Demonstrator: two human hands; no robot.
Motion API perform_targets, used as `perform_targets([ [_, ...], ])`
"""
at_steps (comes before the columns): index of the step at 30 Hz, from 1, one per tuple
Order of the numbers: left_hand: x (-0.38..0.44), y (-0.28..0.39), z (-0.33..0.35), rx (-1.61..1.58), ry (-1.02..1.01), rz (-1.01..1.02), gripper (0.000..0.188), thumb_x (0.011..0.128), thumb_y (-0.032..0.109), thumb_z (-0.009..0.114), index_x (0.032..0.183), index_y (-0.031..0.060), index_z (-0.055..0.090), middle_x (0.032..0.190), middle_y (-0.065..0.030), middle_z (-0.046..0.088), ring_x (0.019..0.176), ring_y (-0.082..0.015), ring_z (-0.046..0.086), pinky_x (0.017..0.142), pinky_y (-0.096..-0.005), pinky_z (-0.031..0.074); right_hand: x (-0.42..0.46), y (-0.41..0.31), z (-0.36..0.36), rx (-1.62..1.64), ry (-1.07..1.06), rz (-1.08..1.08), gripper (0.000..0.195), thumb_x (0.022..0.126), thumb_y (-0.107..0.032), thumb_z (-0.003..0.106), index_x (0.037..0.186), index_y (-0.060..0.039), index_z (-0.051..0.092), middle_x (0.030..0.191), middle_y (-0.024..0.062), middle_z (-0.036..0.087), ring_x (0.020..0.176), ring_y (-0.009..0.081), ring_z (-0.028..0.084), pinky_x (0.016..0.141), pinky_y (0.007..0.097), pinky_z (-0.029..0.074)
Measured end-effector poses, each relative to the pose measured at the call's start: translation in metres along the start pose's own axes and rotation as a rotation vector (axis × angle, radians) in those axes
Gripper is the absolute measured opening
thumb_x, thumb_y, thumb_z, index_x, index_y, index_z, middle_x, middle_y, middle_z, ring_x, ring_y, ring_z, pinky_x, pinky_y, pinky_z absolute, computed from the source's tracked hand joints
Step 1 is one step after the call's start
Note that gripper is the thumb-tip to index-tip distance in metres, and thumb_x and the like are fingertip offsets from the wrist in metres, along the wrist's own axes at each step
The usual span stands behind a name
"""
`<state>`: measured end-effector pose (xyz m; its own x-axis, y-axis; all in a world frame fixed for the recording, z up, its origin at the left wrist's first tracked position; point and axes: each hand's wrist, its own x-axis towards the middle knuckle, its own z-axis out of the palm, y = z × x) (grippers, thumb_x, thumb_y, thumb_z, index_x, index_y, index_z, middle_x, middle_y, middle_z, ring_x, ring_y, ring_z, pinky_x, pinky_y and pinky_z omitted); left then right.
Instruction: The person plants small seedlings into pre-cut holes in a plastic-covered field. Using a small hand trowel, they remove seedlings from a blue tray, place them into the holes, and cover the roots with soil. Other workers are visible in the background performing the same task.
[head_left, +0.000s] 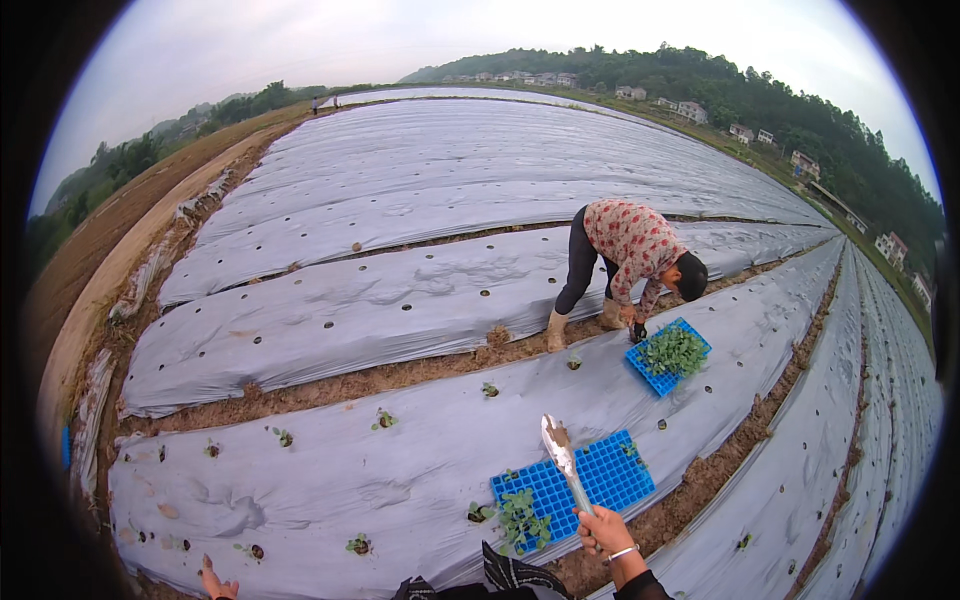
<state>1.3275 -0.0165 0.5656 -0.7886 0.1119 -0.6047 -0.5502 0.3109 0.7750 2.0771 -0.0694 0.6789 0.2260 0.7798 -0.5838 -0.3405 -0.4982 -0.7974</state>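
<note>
My right hand (604, 531), with a bracelet at its wrist, grips the handle of a soil-smeared hand trowel (561, 450), its blade pointing up and away. Beneath the trowel a blue plastic seedling tray (607, 472) lies on the plastic mulch film; seedlings (520, 519) stand mostly at its near left end, and many cells show no plant. My left hand (217, 581) is at the lower left edge, fingers spread, holding nothing, over the film near a planted seedling (255, 551). Further seedlings (358, 544) stand in holes between the hand and the tray.
A co-worker (634, 259) in a floral top bends over the bed ahead, hands at a second blue tray (660, 384) full of seedlings. Film-covered beds (375, 292) with punched holes stretch away, divided by soil furrows (420, 369). A dirt path (142, 247) runs along the left.
</note>
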Motion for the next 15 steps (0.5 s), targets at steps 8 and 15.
perform_targets([
  [8, -0.154, -0.039, 0.097, 0.254, -0.339, 0.368, 0.054, 0.07, 0.031, 0.059, 0.12, 0.0152, 0.048, 0.129, -0.0078, 0.039, 0.112, -0.031, 0.041, 0.09, -0.0461, 0.034, 0.027, -0.003, -0.04, 0.127, 0.088, -0.01, 0.027, 0.089, -0.024, 0.053, 0.107, -0.0045, 0.049, 0.063, 0.0012, 0.044, 0.042, 0.0085, 0.038, 0.035, 0.0257, 0.031],
  [15, -0.302, -0.137, 0.206, 0.496, -0.751, 0.489, 0.054, 0.07, 0.032, 0.06, 0.12, 0.0146, 0.048, 0.129, -0.008, 0.04, 0.113, -0.0306, 0.041, 0.09, -0.0455, 0.035, 0.033, 0.007, -0.128, 0.178, 0.217, -0.002, 0.019, 0.085, -0.023, 0.057, 0.087, -0.0058, 0.051, 0.061, 0.0019, 0.049, 0.042, 0.0093, 0.044, 0.034, 0.0258, 0.034],
])
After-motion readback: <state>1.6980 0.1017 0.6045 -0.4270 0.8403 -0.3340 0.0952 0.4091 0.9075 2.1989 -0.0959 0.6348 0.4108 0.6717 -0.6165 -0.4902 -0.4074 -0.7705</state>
